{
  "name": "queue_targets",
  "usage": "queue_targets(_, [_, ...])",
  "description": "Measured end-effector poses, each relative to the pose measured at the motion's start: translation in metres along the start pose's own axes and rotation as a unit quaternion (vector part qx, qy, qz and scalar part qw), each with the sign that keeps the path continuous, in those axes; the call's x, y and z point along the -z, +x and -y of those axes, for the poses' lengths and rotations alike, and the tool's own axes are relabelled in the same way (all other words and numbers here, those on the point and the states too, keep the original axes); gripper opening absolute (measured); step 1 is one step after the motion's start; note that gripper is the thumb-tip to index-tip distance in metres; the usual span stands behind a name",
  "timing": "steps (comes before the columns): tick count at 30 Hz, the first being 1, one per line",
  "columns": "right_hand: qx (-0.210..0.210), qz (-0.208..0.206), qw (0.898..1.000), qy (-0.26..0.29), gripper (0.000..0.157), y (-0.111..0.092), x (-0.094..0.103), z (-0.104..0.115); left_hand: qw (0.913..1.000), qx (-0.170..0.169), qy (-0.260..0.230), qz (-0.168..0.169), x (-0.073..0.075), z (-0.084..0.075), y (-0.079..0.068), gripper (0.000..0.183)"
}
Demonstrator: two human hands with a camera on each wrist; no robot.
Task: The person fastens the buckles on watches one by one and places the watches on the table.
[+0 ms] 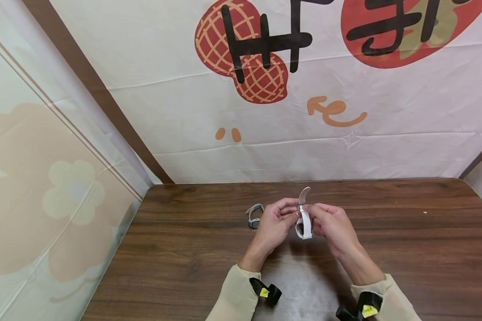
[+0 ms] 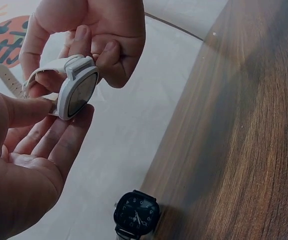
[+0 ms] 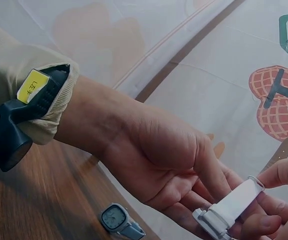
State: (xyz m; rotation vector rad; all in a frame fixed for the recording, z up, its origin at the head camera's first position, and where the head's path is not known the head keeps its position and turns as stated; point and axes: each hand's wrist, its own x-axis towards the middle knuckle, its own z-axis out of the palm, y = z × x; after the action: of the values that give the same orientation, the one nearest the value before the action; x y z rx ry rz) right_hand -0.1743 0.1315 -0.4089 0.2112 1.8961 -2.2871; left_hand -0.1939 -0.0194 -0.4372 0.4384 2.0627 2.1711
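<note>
A white wristwatch (image 1: 305, 226) hangs between both hands above the table, its strap bent into a loop with one pale end sticking up. My left hand (image 1: 276, 225) pinches it from the left, the thumb against the strap beside the case in the left wrist view. My right hand (image 1: 332, 223) holds the strap from the other side. The white case and its dial (image 2: 82, 94) face sideways in the left wrist view. In the right wrist view a thin keeper loop (image 3: 255, 182) goes round the white strap. Some fingertips are hidden behind the watch.
A second watch (image 1: 255, 216) with a grey-blue strap lies on the wooden table (image 1: 176, 249), left of my left hand. It looks dark-faced in the left wrist view. A printed cloth (image 1: 164, 116) hangs behind the table, another at the left. Both wrists carry black cameras.
</note>
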Motion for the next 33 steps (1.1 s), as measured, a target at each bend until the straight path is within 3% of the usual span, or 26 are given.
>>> queue_targets(23, [-0.019, -0.027, 0.999, 0.023, 0.023, 0.0003, -0.0047, -0.0009, 0.9997, -0.019, 0.014, -0.002, 0.0001, 0.0012, -0.0001, 0.028])
queue_targets(33, [-0.004, -0.03, 0.999, 0.039, 0.025, 0.0006, -0.0064, -0.0027, 0.9977, -0.04, 0.055, -0.007, -0.0002, 0.0015, -0.0001, 0.026])
